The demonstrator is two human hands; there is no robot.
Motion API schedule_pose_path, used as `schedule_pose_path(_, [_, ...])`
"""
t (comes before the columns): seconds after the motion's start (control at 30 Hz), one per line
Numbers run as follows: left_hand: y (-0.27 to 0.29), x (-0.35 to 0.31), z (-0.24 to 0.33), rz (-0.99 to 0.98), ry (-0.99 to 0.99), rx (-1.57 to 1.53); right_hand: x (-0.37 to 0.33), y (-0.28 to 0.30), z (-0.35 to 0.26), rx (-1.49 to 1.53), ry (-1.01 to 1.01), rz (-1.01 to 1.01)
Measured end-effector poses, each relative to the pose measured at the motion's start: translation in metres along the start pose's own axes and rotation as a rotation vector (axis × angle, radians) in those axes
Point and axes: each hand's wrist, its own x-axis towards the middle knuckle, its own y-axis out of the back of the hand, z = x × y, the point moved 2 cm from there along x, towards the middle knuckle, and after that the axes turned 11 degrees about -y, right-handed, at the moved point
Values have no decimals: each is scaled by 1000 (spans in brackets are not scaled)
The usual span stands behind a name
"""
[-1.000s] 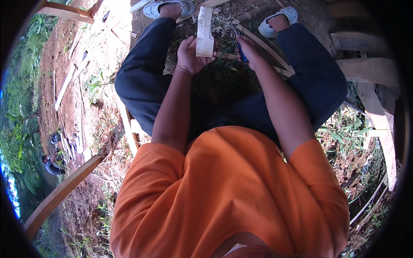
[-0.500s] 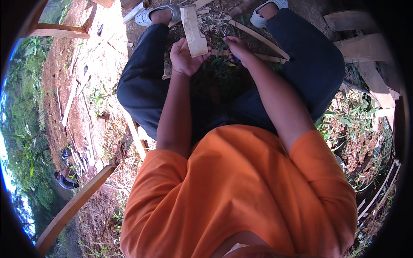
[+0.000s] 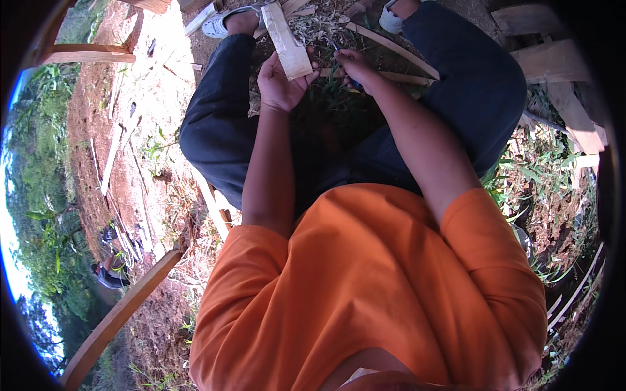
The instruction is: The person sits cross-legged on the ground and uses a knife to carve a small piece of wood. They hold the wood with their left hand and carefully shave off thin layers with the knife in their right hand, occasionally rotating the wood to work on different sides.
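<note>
A flat, pale piece of wood with a notch in its right edge slants away from me between my shoes. My left hand grips its near end from beneath, the fingers curling up along the right side. Just to the right, my right hand is closed round a slim tool with a blue handle and a thin metal end. That metal end points away from me, close to the wood but apart from it. Most of the handle is hidden in my fist, so the tool's exact kind does not show.
Thin wood strips and shavings lie on the ground between my feet. Boards are stacked at the right. A wooden beam slants at the lower left. Farther off, a person is low on the reddish slope.
The wood's far end has swung left and its near end slightly right, so it slants more. My right hand has shifted slightly left and away from me.
</note>
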Motion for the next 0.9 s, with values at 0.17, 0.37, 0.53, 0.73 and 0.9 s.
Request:
schedule_pose_path(0.17, [7, 3, -5, 47, 3, 108, -1, 0, 1, 33, 32, 12])
schedule_pose_path(0.37, [76, 5, -34, 339, 217, 784, -2, 2, 0, -49, 80, 80])
schedule_pose_path(0.53, [92, 2, -40, 234, 329, 385, 14, 6, 7, 22, 56, 170])
schedule_pose_path(0.73, [64, 4, -27, 211, 292, 308, 17, 1, 7, 39, 31, 264])
schedule_pose_path(0.9, [65, 1, -23, 177, 285, 335, 29, -1, 7, 75, -1, 267])
